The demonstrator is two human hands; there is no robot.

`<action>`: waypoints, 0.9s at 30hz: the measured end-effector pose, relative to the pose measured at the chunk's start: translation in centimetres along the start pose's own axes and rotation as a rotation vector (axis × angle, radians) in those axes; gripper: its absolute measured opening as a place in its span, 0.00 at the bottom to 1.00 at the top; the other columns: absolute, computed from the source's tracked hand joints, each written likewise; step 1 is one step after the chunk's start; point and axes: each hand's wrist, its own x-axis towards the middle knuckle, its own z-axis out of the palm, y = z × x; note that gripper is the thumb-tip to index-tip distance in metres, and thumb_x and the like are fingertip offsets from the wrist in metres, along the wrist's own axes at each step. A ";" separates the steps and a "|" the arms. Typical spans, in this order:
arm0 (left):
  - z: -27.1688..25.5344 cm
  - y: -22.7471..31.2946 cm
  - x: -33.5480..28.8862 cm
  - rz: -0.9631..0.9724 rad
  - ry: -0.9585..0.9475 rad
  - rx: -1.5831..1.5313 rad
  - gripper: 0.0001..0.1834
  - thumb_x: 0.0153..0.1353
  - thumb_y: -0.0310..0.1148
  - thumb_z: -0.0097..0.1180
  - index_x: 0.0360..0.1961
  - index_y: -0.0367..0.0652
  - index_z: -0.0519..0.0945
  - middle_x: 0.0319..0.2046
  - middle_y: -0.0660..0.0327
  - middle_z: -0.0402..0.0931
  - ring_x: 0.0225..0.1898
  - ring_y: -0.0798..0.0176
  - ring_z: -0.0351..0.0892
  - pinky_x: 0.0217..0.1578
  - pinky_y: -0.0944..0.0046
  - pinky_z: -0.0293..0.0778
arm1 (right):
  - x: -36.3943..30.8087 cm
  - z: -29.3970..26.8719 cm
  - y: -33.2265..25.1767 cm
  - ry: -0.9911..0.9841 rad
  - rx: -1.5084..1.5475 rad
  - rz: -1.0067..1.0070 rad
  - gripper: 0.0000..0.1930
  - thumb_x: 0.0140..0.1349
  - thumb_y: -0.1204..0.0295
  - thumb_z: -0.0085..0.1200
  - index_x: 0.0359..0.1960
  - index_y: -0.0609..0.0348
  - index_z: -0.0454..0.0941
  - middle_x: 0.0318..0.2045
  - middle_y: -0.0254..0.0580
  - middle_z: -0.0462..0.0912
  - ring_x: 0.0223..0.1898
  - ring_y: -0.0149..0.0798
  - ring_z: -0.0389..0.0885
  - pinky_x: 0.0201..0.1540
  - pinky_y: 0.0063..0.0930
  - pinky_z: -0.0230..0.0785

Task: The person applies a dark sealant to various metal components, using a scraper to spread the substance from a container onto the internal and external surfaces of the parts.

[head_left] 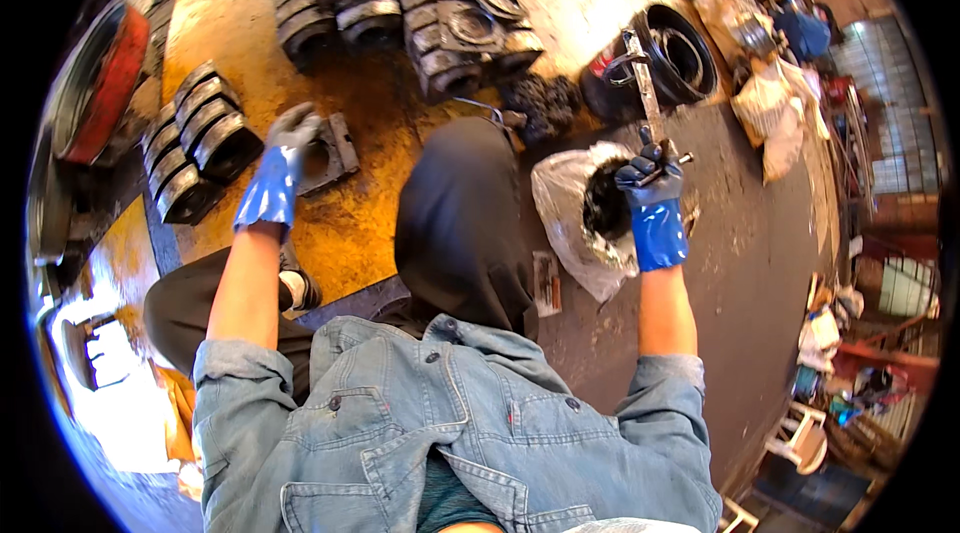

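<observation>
My left hand (290,133), in a blue glove with a grey, stained front, is at the upper left edge of a dark metal block (343,148) with a round opening. Its fingers are curled against that edge; their tips are partly hidden. My right hand (652,181), in a blackened blue glove, is closed around the lower end of a long metal bar tool (647,98) with a short crosswise rod. The tool points away from me. Below that hand lies a clear plastic bag (560,195) with black, greasy-looking stuff (603,203) inside.
Rows of dark ring-shaped metal parts (300,3) and square flanged parts (470,25) stand ahead. Two shorter rows (212,123) are left of my left hand. A black bucket (690,53) stands far right; a small metal plate (546,283) lies beside my knee (460,203).
</observation>
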 end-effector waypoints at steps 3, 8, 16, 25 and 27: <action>3.4 6.1 -1.0 -0.060 -0.119 -0.224 0.20 0.69 0.34 0.55 0.58 0.36 0.75 0.50 0.55 0.80 0.44 0.63 0.81 0.45 0.66 0.76 | 3.5 7.0 0.5 -0.026 -0.086 0.095 0.22 0.70 0.53 0.47 0.51 0.58 0.77 0.21 0.25 0.78 0.20 0.28 0.71 0.24 0.31 0.60; 3.7 7.7 0.7 -0.343 -0.461 -0.785 0.20 0.71 0.42 0.52 0.57 0.41 0.74 0.49 0.53 0.82 0.31 0.64 0.81 0.31 0.64 0.80 | 9.1 17.9 6.0 -0.220 -0.163 0.258 0.22 0.71 0.54 0.45 0.52 0.61 0.76 0.20 0.27 0.78 0.18 0.28 0.69 0.21 0.30 0.58; 1.4 13.4 -1.2 -0.520 -0.512 -1.261 0.48 0.63 0.72 0.37 0.64 0.38 0.68 0.53 0.48 0.79 0.23 0.61 0.80 0.21 0.61 0.79 | 12.9 26.7 18.9 -0.406 -0.196 0.476 0.24 0.73 0.54 0.42 0.56 0.63 0.74 0.21 0.26 0.77 0.17 0.27 0.67 0.23 0.30 0.58; -2.6 13.8 -2.7 -0.387 -0.398 -1.592 0.39 0.60 0.67 0.51 0.54 0.41 0.78 0.36 0.61 0.85 0.16 0.71 0.74 0.20 0.63 0.71 | 12.1 25.4 28.6 -0.468 -0.143 0.708 0.24 0.73 0.53 0.41 0.52 0.63 0.73 0.22 0.33 0.74 0.19 0.35 0.71 0.22 0.33 0.58; -3.3 12.8 -2.6 -0.313 -0.474 -1.657 0.34 0.62 0.63 0.52 0.52 0.44 0.79 0.32 0.65 0.84 0.15 0.73 0.71 0.22 0.65 0.70 | 12.6 24.5 29.4 -0.442 -0.176 0.717 0.25 0.72 0.53 0.43 0.53 0.65 0.73 0.21 0.33 0.74 0.18 0.35 0.70 0.22 0.33 0.59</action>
